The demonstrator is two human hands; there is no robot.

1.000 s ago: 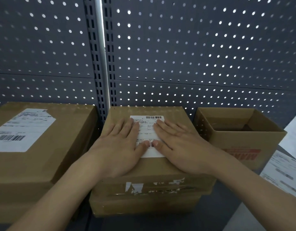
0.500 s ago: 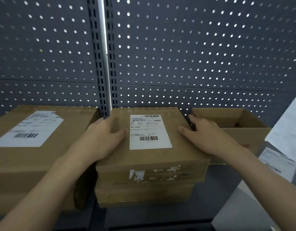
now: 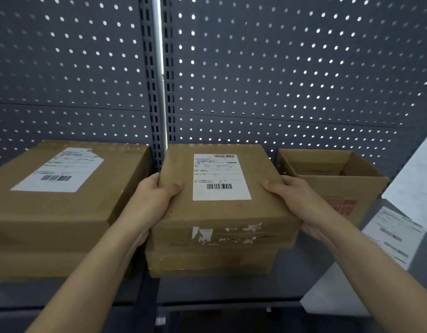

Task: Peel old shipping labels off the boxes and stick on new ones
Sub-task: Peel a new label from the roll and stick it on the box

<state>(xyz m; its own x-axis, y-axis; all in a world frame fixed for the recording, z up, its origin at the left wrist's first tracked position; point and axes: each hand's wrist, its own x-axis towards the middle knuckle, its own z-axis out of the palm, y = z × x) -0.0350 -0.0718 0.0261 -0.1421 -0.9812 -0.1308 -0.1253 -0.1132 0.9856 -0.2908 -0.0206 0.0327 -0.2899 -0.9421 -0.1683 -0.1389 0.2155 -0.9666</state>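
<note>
Top box: centre of frame, over a lower box on the shelf; torn tape scraps on its front face.
Label: white, flat on the top box's lid, with one barcode near its lower edge.
Left hand: grips the top box's left side, thumb on the lid.
Right hand: grips the right side, thumb on the lid.
Left box: left of frame, white label on top.
Open box: right of the top box.
Printed sheets: lower right.
Pegboard: upper frame, behind the boxes.

Bare left forearm, entering from 7 o'clock, and bare right forearm, entering from 5 o'clock, end in ungloved left hand and right hand with short, plain thumbnails.
</note>
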